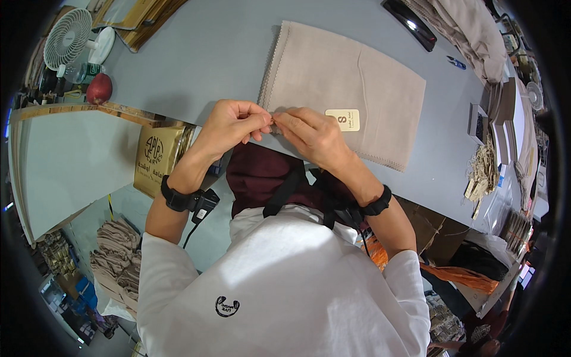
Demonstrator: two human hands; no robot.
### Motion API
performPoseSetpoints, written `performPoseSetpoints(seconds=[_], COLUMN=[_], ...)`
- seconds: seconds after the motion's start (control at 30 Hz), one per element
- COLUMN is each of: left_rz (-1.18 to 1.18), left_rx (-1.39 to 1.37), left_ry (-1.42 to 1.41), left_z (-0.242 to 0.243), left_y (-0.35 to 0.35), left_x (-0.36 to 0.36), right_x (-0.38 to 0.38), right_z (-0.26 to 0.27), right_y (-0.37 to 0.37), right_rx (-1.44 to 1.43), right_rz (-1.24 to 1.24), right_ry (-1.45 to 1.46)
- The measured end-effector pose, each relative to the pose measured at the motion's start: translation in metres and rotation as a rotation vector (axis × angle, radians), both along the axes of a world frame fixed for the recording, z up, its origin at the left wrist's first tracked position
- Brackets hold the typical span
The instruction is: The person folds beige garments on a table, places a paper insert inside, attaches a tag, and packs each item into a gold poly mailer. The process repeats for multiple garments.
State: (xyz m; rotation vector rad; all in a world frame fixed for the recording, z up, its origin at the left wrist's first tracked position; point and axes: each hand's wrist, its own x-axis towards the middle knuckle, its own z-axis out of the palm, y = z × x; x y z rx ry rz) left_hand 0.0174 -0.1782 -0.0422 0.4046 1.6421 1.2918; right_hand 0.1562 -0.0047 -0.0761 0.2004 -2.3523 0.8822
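A folded beige cloth (321,71) with zigzag-cut edges lies flat before me on the grey table. At its near left corner, the fingertips of my left hand (236,122) and my right hand (312,131) meet in a pinch. Between them is a small brownish item (272,120), too small and too covered to name. My fingers hide much of that corner. A cream hang tag (350,120) bearing print lies on the cloth just beyond my right knuckles, its left edge close to the hand.
Several stringed tags (482,167) hang by the right table edge, near a small box of dark bits (478,124). Blue thread snips (456,62) and a black phone (410,24) lie at the far right. A red fruit (99,88), a bottle (80,72) and a fan (68,39) stand left.
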Motion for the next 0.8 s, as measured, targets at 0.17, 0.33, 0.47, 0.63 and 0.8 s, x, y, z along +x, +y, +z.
performPoseSetpoints(seconds=[0.17,0.33,0.47,0.63,0.8], left_rz=[-0.019,-0.044,-0.057,-0.036,-0.060], left_rx=[-0.024,-0.024,-0.020,-0.044,-0.042], left_ry=[0.016,0.021,0.032,0.081,0.078], left_z=[-0.001,0.001,0.001,0.001,0.004], left_y=[0.000,0.000,0.001,-0.001,-0.009], left_x=[0.000,-0.001,0.000,0.004,-0.006], right_x=[-0.001,-0.001,-0.001,-0.001,-0.002], right_z=[-0.001,0.001,0.002,0.002,0.005], right_y=[0.001,0.002,0.003,0.001,-0.006], right_rx=[-0.089,-0.173,-0.189,-0.258,-0.315], right_rz=[-0.004,0.045,0.049,0.066,-0.003], right_ry=[-0.025,-0.084,-0.120,-0.171,-0.156])
